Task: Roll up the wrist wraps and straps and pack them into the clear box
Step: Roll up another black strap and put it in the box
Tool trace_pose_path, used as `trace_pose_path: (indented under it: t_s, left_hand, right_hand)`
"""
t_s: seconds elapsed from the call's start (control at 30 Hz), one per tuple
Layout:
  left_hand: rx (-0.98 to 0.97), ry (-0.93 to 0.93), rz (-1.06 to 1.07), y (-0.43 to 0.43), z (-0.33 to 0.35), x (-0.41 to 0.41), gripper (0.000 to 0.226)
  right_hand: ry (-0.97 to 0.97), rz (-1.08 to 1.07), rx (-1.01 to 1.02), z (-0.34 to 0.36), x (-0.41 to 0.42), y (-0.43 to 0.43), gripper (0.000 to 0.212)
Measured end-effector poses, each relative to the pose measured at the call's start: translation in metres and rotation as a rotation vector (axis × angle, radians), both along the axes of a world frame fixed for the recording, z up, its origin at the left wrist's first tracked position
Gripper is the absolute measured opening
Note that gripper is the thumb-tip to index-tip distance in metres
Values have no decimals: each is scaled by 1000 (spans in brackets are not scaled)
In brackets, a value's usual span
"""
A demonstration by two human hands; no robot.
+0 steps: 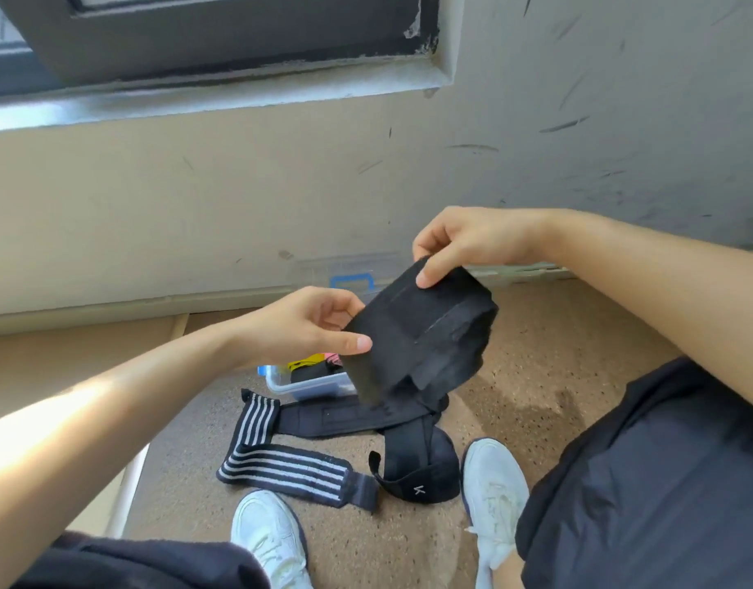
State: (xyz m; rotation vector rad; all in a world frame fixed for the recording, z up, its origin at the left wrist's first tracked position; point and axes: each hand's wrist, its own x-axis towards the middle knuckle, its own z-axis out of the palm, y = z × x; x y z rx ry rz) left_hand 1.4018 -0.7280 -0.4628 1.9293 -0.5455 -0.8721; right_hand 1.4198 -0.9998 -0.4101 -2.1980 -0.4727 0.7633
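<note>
- My left hand (306, 325) pinches the near lower edge of a black wrap (426, 329), thumb on top. My right hand (472, 240) pinches its far upper edge.
- The wrap hangs in the air between my hands, above the floor (536, 376). Its right side is bunched, and I can't tell how much of it is rolled.
- The box (315, 391) stands open on the floor, just behind and below the wrap, with a few things already inside.
- A striped wrap (281, 465) and a strap (421, 461) lie unrolled on the floor by my shoes.
- I judge this to be the rolling step for this wrap, with the task partway done.
- The next move calls for tight, even turns with the edges lined up. After that, the loose end needs pressing down before the roll goes into the box.
</note>
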Motion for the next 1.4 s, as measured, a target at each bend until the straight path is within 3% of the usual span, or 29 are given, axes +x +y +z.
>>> trace_pose_path:
  t_s: [0.1, 0.17, 0.23, 0.37, 0.47, 0.53, 0.63, 0.9, 1.0, 1.23, 1.4]
  left_hand:
    - [181, -47, -85, 8, -12, -4, 14]
    - [280, -52, -127, 7, -18, -8, 35]
    - [305, -71, -133, 6, -21, -9, 37]
    - [130, -43, 14, -1, -21, -7, 24]
    - [-33, -107, 102, -10, -17, -4, 7]
    - [-144, -101, 137, -16, -14, -1, 16]
    - [-155, -130, 142, -24, -13, 0, 9]
    - [-232, -101, 492, -35, 0, -9, 9]
    - [-269, -59, 504, -33, 12, -8, 8]
    - [-197, -229, 492, -23, 42, -1, 4]
    - [-291, -351, 643, -30, 62, 7, 4]
  right_hand:
    - [-48, -128, -81, 10, 9, -23, 33]
    - [-57, -217, -85, 12, 15, -39, 42]
    - [-56, -246, -101, 9, 20, -51, 42]
    - [-57, -142, -246, -8, 27, -54, 16]
    - [-11, -21, -358, -15, 22, -41, 25]
    - [52, 68, -352, -14, 13, -26, 43]
    - [115, 128, -178, -15, 0, -5, 63]
    - [-10, -56, 39, -21, -14, 21, 47]
    - [8, -131, 152, -13, -7, 15, 34]
    - [17, -321, 413, 4, 1, 4, 20]
    - [-2, -270, 492, 9, 2, 6, 38]
